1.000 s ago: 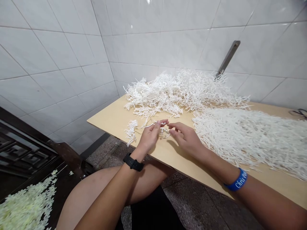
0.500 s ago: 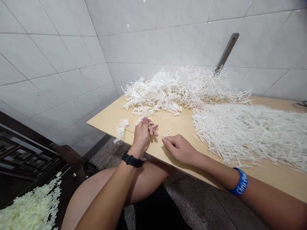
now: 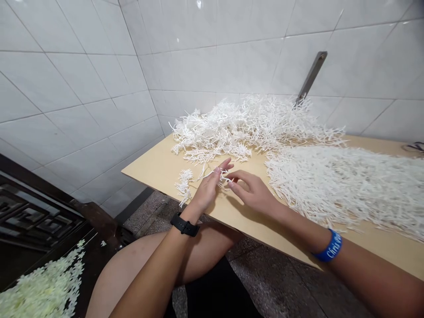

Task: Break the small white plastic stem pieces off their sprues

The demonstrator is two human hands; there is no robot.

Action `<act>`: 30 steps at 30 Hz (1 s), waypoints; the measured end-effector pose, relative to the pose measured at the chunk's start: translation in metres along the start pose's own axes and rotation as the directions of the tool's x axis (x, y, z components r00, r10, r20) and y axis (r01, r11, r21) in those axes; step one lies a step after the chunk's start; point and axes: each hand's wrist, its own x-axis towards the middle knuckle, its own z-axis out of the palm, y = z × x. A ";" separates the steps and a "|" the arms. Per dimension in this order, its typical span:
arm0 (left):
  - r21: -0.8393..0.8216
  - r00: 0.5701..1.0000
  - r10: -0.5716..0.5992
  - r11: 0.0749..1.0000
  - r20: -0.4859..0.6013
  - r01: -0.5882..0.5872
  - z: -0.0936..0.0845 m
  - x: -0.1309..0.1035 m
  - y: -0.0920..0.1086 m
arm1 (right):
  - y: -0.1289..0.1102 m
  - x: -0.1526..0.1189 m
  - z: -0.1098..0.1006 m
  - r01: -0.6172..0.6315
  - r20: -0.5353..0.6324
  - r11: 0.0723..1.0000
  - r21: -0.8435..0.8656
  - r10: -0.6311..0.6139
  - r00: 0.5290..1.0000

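A white, branched, plastic-looking sprig (image 3: 184, 185) is held in my left hand (image 3: 208, 189), its stem between thumb and fingers. The sprig's bushy end hangs out to the left, over the table's front edge. At the other side, my right hand (image 3: 254, 191) is closed in a pinch on one of its thin white branches. A few loose white bits lie on the table beneath the fingers. Behind my hands spreads a tangled heap of similar white sprigs (image 3: 238, 126). To the right lies a flatter pile of short white pieces (image 3: 344, 183).
The light wooden table (image 3: 149, 163) stands against tiled walls. A metal bar (image 3: 311, 77) leans up the back wall. A dark wooden chair (image 3: 96, 223) at lower left carries pale flower-shaped pieces (image 3: 49, 282). A small dark object (image 3: 414, 146) lies at the far right.
My left hand has moved right with the sprig, which swung along. My right hand has risen slightly, and its thumb and finger have come onto the sprig.
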 end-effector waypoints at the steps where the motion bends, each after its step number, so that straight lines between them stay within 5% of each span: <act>1: 0.030 0.999 0.009 0.999 0.035 -0.010 0.001 -0.001 0.002 | -0.002 0.001 0.002 -0.023 0.059 0.992 0.126 0.015 0.998; 7: 0.055 0.988 -0.033 0.998 0.153 0.024 0.004 -0.004 0.006 | 0.002 0.005 0.013 -0.092 0.243 0.891 0.444 -0.021 0.970; 10: -0.111 0.995 -0.095 0.989 0.016 0.096 0.003 -0.001 0.000 | -0.006 -0.001 0.013 -0.104 0.282 0.882 0.459 -0.034 0.959; 14: -0.340 0.930 -0.119 0.940 -0.348 -0.007 0.000 0.005 -0.006 | -0.019 -0.009 0.009 0.039 0.364 0.968 0.246 -0.129 0.922; 17: -0.355 0.916 -0.129 0.935 -0.381 -0.016 0.000 0.008 -0.007 | -0.011 -0.006 -0.004 0.172 0.288 0.982 -0.080 -0.143 0.947; 23: -0.381 0.894 -0.156 0.924 -0.420 -0.018 0.000 0.007 -0.009 | 0.018 -0.005 -0.041 0.220 0.249 0.702 -0.678 -0.063 0.966; 27: -0.404 0.892 -0.139 0.913 -0.430 -0.052 -0.002 0.006 -0.010 | 0.003 -0.011 -0.026 0.078 0.125 0.665 -0.743 0.023 0.992; 30: -0.401 0.875 -0.110 0.910 -0.471 -0.102 -0.004 0.005 -0.009 | -0.017 -0.003 0.008 0.195 0.296 0.790 -0.582 -0.018 0.955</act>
